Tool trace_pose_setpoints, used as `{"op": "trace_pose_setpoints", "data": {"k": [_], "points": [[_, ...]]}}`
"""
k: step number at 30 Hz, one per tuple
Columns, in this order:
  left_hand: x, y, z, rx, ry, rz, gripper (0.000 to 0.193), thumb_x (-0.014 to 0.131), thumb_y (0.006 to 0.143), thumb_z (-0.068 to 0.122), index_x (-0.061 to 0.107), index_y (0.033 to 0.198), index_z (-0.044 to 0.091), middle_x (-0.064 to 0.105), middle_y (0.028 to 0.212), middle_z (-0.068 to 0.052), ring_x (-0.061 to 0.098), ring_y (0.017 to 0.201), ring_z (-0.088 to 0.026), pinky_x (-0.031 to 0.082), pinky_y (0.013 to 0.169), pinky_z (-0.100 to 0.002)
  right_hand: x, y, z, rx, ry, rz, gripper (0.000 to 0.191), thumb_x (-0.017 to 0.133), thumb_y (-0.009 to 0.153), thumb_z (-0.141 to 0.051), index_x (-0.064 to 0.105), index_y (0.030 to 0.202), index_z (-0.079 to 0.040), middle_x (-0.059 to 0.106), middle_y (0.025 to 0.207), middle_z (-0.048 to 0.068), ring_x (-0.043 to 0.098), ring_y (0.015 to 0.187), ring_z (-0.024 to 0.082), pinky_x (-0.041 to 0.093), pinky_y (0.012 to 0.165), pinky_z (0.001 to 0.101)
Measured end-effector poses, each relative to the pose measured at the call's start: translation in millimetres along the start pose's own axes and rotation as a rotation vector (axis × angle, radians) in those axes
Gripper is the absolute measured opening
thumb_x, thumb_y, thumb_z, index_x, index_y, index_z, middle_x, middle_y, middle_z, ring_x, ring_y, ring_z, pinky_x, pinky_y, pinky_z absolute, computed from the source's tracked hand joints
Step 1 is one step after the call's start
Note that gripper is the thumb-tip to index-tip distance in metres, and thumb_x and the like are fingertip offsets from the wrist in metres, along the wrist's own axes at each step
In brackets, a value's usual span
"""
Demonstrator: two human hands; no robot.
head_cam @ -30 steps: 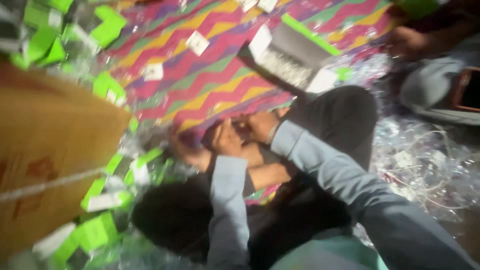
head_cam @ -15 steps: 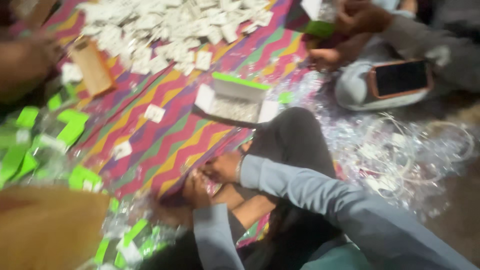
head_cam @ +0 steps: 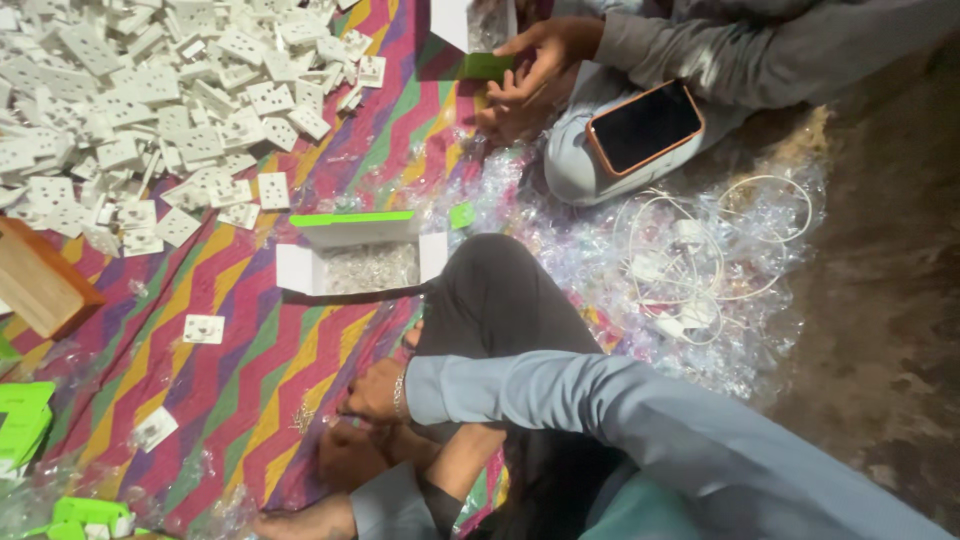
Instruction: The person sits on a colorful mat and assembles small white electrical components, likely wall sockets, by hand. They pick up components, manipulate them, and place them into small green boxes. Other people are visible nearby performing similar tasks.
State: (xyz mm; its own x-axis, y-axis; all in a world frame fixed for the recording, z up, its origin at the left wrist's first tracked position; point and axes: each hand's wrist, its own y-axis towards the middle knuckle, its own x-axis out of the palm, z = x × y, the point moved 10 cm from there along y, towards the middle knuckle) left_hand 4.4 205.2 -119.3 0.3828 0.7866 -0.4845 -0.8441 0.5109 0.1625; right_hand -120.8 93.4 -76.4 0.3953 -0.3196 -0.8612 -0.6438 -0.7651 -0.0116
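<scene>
My right hand (head_cam: 375,392), in a grey-blue sleeve with a thin bracelet at the wrist, presses its curled fingers down on the zigzag mat (head_cam: 240,370) beside my bare foot (head_cam: 350,455). What lies under the fingers is hidden. My left hand (head_cam: 298,521) lies low and flat on the mat at the bottom edge, holding nothing that I can see. An open white box with a green lid (head_cam: 360,255) stands on the mat just beyond my black-trousered knee (head_cam: 495,295). Single white socket plates (head_cam: 203,328) lie loose near it.
A large heap of white socket plates (head_cam: 150,110) fills the far left. A wooden block (head_cam: 40,285) and green packs (head_cam: 22,420) sit at the left. Opposite, another person's hands (head_cam: 540,60) hold a green box, with a phone (head_cam: 645,125) on their knee. White cables (head_cam: 700,260) lie on clear wrappers.
The view has swung up and right, bringing the plate heap and the other person into sight. My two hands, together by my foot before, are now apart, the left lower.
</scene>
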Motion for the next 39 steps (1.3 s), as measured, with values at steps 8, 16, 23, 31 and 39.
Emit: {"op": "trace_pose_setpoints", "data": {"k": [8, 16, 23, 31, 39], "points": [[32.5, -42.7, 2.7, 0.247, 0.036, -0.208, 0.034, 0.065, 0.094, 0.01, 0.066, 0.129, 0.008, 0.068, 0.116, -0.011, 0.064, 0.107, -0.027, 0.052, 0.092, -0.037, -36.4, 14.3, 41.1, 0.306, 0.223, 0.139, 0.039, 0.063, 0.088, -0.022, 0.071, 0.126, -0.017, 0.074, 0.096, 0.016, 0.073, 0.081, 0.039, 0.058, 0.065, 0.0511], [7.8, -41.6, 13.1, 0.32, 0.002, -0.203, 0.037, 0.065, 0.092, 0.007, 0.066, 0.129, 0.009, 0.067, 0.119, -0.013, 0.063, 0.112, -0.032, 0.052, 0.096, -0.04, -3.4, 22.1, 11.5, 0.087, 0.739, -0.086, 0.022, 0.081, 0.08, -0.022, 0.075, 0.097, -0.009, 0.075, 0.088, 0.009, 0.073, 0.081, 0.025, 0.056, 0.07, 0.0392], [-51.1, -21.7, 47.7, 0.253, -0.196, -0.143, 0.033, 0.06, 0.096, 0.006, 0.065, 0.129, 0.003, 0.067, 0.12, -0.015, 0.064, 0.113, -0.032, 0.052, 0.097, -0.039, 13.1, 20.3, 24.0, 0.155, 0.938, -0.092, 0.023, 0.07, 0.083, -0.011, 0.071, 0.106, -0.01, 0.076, 0.093, 0.007, 0.074, 0.089, 0.019, 0.058, 0.077, 0.0345], [-165.5, -27.1, -61.2, -0.428, -0.33, 0.741, 0.027, 0.06, 0.098, 0.01, 0.066, 0.123, 0.003, 0.067, 0.113, -0.013, 0.063, 0.104, -0.028, 0.052, 0.09, -0.037, -3.3, 29.0, 1.9, -0.086, 0.796, -0.166, 0.018, 0.075, 0.082, -0.015, 0.075, 0.099, -0.01, 0.076, 0.094, 0.008, 0.074, 0.086, 0.023, 0.058, 0.075, 0.0359], [-154.4, -79.2, -130.1, -0.664, -0.865, 1.224, 0.023, 0.06, 0.099, 0.014, 0.067, 0.118, 0.002, 0.067, 0.106, -0.011, 0.063, 0.096, -0.025, 0.051, 0.083, -0.035, -56.9, 8.4, -34.8, -0.327, 0.457, 0.055, 0.025, 0.071, 0.079, -0.01, 0.065, 0.104, -0.008, 0.066, 0.108, 0.011, 0.066, 0.099, 0.036, 0.053, 0.073, 0.0448]]}}
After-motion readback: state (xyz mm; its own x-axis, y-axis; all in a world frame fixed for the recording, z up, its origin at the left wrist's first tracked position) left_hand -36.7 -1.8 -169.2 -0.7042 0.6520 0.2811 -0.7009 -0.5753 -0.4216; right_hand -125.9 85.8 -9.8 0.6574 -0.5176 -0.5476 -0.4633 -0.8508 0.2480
